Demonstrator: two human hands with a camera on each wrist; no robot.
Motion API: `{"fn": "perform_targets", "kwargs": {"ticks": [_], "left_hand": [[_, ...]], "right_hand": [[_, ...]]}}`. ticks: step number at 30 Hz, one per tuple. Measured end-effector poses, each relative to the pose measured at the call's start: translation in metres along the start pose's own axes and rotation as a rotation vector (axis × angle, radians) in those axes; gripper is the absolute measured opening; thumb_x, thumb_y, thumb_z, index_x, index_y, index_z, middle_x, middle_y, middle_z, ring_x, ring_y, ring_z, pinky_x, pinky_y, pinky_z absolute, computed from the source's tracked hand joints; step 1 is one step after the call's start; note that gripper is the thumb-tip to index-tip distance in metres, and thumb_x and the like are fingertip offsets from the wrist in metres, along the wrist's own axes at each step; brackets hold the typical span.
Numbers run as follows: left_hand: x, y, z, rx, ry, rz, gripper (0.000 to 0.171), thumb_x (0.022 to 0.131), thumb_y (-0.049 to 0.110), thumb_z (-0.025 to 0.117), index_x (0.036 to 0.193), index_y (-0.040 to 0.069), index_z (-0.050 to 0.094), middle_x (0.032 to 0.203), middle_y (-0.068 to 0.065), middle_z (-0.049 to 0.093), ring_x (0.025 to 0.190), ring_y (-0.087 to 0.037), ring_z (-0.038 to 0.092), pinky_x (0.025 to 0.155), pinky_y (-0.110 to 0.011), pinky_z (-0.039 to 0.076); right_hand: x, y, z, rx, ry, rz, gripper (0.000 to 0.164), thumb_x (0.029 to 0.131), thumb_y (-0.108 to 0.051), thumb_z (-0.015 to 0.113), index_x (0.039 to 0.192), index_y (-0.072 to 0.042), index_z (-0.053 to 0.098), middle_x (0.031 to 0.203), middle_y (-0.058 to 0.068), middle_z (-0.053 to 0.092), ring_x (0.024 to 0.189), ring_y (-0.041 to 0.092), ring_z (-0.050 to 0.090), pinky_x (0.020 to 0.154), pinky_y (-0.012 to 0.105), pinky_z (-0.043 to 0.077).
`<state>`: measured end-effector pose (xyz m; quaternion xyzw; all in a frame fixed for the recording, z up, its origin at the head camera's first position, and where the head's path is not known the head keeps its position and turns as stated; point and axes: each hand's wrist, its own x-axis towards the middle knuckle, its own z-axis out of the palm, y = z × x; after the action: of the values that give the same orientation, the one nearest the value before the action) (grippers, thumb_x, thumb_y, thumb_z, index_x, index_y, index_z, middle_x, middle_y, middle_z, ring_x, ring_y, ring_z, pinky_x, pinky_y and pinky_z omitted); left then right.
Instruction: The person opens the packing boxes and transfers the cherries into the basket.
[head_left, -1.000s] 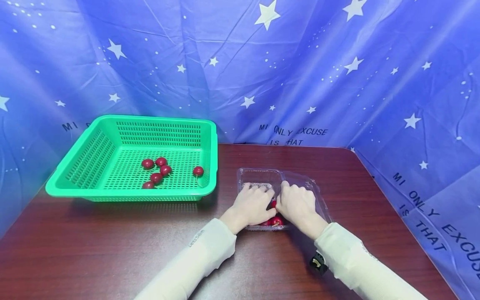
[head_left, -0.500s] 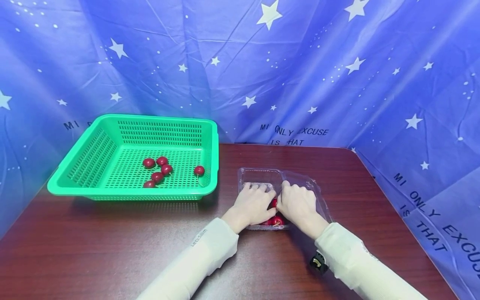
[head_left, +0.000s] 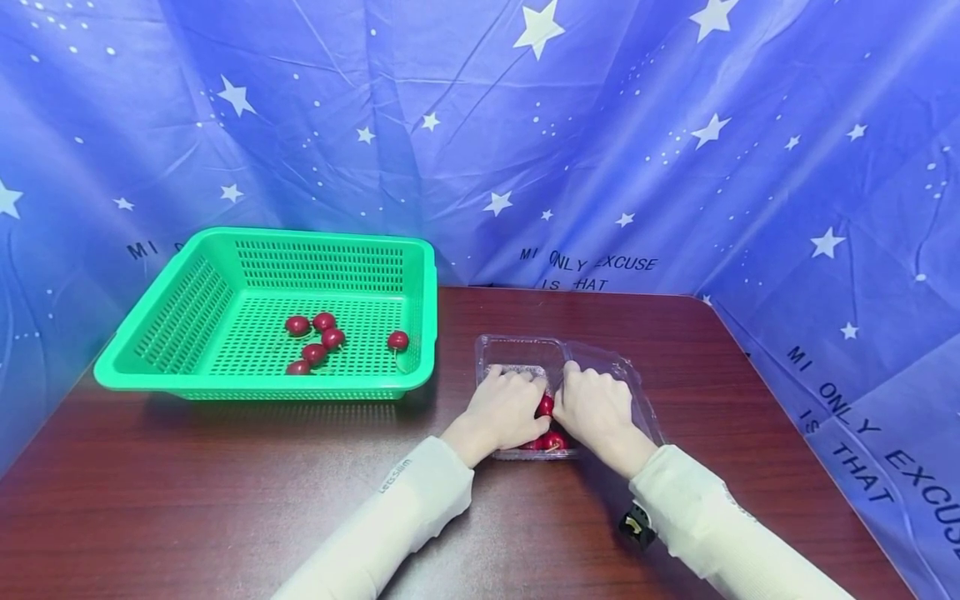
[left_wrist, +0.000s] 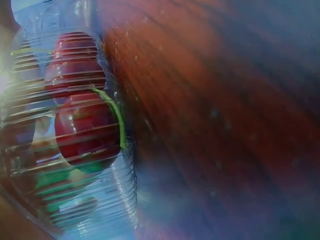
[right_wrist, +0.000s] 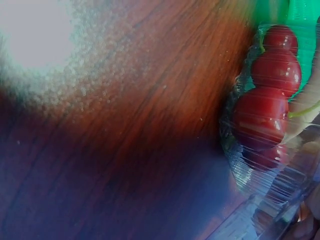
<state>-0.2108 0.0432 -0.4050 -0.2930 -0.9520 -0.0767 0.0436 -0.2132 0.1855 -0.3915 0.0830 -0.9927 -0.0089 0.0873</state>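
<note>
A clear plastic box point(head_left: 517, 342) with its clear lid point(head_left: 645, 408) folded out to the right stands on the table in the head view. Several red cherries point(head_left: 554, 441) lie in its near part; the wrist views show cherries point(left_wrist: 87, 127) with green stems through the ribbed wall. My left hand point(head_left: 504, 410) reaches down into the box beside the cherries. Its fingertips are hidden, so whether they pinch a cherry is unclear. My right hand point(head_left: 596, 408), fingers curled, grips the box's right edge by the lid. Cherries point(right_wrist: 261, 119) press close to the box wall in the right wrist view.
A green perforated basket point(head_left: 262, 385) stands to the left on the brown table point(head_left: 285, 475). Several cherries point(head_left: 314, 354) lie on its floor, one apart at the right. A blue starry cloth point(head_left: 450, 167) hangs behind the table and along its right side.
The left hand's fingers have shifted slightly inside the box, and a cherry beside its thumb shows a little more. The right hand, box and basket stay in place.
</note>
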Motion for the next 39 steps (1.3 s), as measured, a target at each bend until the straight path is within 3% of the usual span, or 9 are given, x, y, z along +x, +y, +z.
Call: {"fn": "perform_targets", "kwargs": {"ticks": [5,8,17,23,29,34,39], "left_hand": [[-0.0012,-0.0015,0.0001,-0.047,0.061,-0.002,0.025,0.083,0.035,0.065,0.089,0.011,0.066,0.078,-0.001,0.073,0.077,-0.020,0.068,0.083,-0.042,0.053],[-0.0012,-0.0020,0.0009,-0.067,0.106,-0.009,0.025,0.082,0.033,0.066,0.090,0.009,0.064,0.074,-0.003,0.073,0.070,-0.022,0.068,0.072,-0.041,0.055],[-0.0020,-0.0022,0.0033,-0.242,0.211,-0.083,0.031,0.077,0.018,0.071,0.098,0.004,0.052,0.079,-0.009,0.071,0.068,-0.027,0.070,0.057,-0.041,0.058],[-0.0028,-0.0030,0.0051,-0.287,0.276,-0.066,0.032,0.073,0.009,0.071,0.096,0.004,0.050,0.079,-0.010,0.068,0.068,-0.028,0.069,0.055,-0.042,0.058],[-0.0033,-0.0025,0.0065,-0.200,0.327,-0.009,0.029,0.073,0.009,0.070,0.096,0.004,0.053,0.079,-0.009,0.066,0.066,-0.027,0.067,0.053,-0.039,0.058],[-0.0037,-0.0002,0.0070,-0.056,0.356,0.000,0.027,0.074,0.014,0.071,0.096,0.005,0.057,0.081,-0.009,0.068,0.070,-0.025,0.068,0.061,-0.038,0.059],[-0.0057,0.0014,0.0061,0.055,0.289,-0.040,0.029,0.074,0.021,0.069,0.098,0.006,0.062,0.086,-0.009,0.070,0.078,-0.025,0.068,0.072,-0.038,0.057]], "right_hand": [[0.0001,0.0006,0.0007,0.003,0.017,-0.007,0.018,0.082,-0.017,0.056,0.075,0.000,0.055,0.066,0.027,0.068,0.056,0.045,0.062,0.041,0.052,0.046],[-0.0001,0.0010,0.0003,0.005,0.024,-0.009,0.018,0.081,-0.016,0.056,0.075,0.000,0.054,0.065,0.027,0.068,0.055,0.044,0.062,0.040,0.052,0.046],[-0.0007,0.0012,0.0001,0.003,0.036,-0.015,0.019,0.080,-0.017,0.057,0.075,0.001,0.055,0.064,0.027,0.068,0.055,0.044,0.062,0.040,0.052,0.046],[-0.0006,0.0021,0.0018,-0.007,0.044,-0.014,0.018,0.081,-0.016,0.056,0.073,0.000,0.055,0.063,0.026,0.067,0.054,0.044,0.062,0.040,0.053,0.047],[0.0002,0.0023,0.0025,-0.006,0.027,-0.006,0.018,0.081,-0.016,0.056,0.074,0.001,0.056,0.066,0.026,0.068,0.056,0.044,0.062,0.042,0.053,0.048],[0.0004,0.0017,0.0024,-0.006,0.023,-0.004,0.018,0.080,-0.017,0.056,0.076,0.001,0.056,0.068,0.027,0.069,0.057,0.045,0.063,0.043,0.054,0.048],[-0.0002,0.0002,0.0015,0.000,0.015,-0.004,0.019,0.080,-0.017,0.056,0.076,0.002,0.056,0.067,0.028,0.069,0.057,0.045,0.063,0.042,0.054,0.047]]}}
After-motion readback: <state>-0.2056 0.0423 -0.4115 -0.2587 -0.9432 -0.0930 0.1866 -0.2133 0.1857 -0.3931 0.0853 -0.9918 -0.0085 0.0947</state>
